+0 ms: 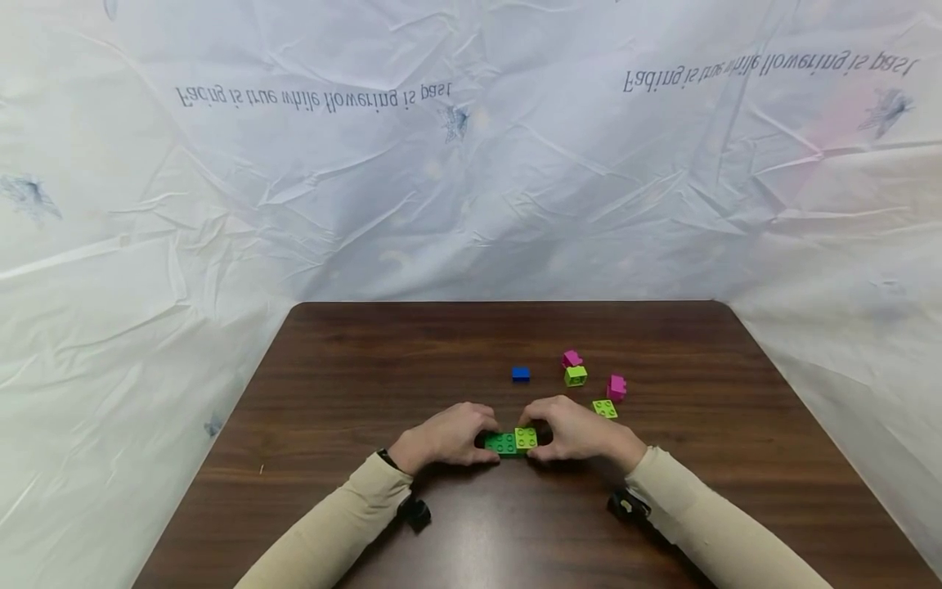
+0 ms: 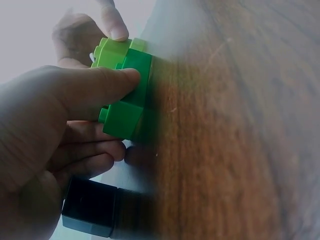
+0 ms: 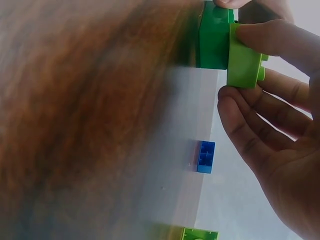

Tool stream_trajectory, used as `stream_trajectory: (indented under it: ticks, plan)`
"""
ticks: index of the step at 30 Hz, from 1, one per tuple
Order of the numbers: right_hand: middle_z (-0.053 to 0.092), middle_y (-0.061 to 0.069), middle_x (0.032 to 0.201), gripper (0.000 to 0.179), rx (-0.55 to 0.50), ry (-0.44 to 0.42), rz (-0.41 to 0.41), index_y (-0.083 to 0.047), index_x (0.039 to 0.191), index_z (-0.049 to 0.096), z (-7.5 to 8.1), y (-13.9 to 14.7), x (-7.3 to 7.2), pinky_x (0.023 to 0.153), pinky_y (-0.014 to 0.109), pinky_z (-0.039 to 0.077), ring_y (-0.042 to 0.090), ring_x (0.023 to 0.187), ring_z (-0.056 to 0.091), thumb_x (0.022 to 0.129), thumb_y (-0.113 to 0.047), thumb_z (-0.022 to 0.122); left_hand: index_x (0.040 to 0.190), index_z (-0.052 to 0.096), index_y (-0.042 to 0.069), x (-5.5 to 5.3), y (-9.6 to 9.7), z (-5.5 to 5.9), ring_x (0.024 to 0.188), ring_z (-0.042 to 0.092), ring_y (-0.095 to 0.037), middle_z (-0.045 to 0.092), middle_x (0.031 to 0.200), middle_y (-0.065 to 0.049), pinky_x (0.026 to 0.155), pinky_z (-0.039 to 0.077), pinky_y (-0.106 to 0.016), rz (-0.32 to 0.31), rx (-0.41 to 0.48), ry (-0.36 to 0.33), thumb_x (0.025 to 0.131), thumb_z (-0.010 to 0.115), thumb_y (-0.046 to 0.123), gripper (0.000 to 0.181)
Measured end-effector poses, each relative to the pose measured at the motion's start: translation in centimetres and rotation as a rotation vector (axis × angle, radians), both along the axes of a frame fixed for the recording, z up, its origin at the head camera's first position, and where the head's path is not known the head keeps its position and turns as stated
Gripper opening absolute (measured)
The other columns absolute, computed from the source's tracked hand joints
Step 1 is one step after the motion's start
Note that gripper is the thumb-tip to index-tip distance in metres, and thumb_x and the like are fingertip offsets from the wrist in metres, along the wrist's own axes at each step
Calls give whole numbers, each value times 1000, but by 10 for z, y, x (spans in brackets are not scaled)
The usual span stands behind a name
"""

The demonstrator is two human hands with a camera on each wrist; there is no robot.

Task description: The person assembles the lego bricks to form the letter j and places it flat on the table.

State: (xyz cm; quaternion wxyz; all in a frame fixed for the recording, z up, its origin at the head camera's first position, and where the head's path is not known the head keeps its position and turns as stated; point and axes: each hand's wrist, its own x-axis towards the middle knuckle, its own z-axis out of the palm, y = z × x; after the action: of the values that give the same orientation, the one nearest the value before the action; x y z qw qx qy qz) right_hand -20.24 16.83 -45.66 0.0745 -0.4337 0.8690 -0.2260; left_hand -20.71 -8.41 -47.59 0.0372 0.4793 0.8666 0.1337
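Two held, five loose on one worktop

The green block is pinched by the left hand, and the upper lime block by the right hand; both hands are narrowed to the blocks' width, thumbs on the near side. Everything is judged to turn on one alignment: the green block's long axis is laid left to right between the hands, and its right end is covered by the upper lime block, so bare green studs are left nearest the left hand. Whether the joint is fully seated cannot be told.

Beyond the hands, a blue block, two pink blocks, a loose lime block and a flat lime piece are seen from the head. By the right wrist view, hollow cells are shown in the blue block; by the left, the left thumb is shown pressed along the green side, a contact barely seen from above.
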Motion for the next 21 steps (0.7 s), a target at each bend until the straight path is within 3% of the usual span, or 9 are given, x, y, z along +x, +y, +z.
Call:
stream_trajectory:
  ticks: [8, 21]
  plan:
    - [66, -8, 105, 35, -9, 28, -12, -15, 110, 68, -3, -4, 2, 81, 26, 53, 3, 92, 61, 86, -39, 73, 110, 72, 16, 0, 1, 0, 78, 57, 0, 63, 95, 6, 72, 49, -15, 0, -3, 7, 88, 72, 41, 34]
    - [68, -5, 106, 34, 7, 39, 6, -13, 112, 72, -5, -8, 1, 80, 25, 54, 5, 95, 62, 88, -36, 73, 108, 73, 16, 2, 2, 0, 74, 52, 1, 60, 90, 8, 69, 46, -13, -7, 0, 14, 87, 72, 41, 32]
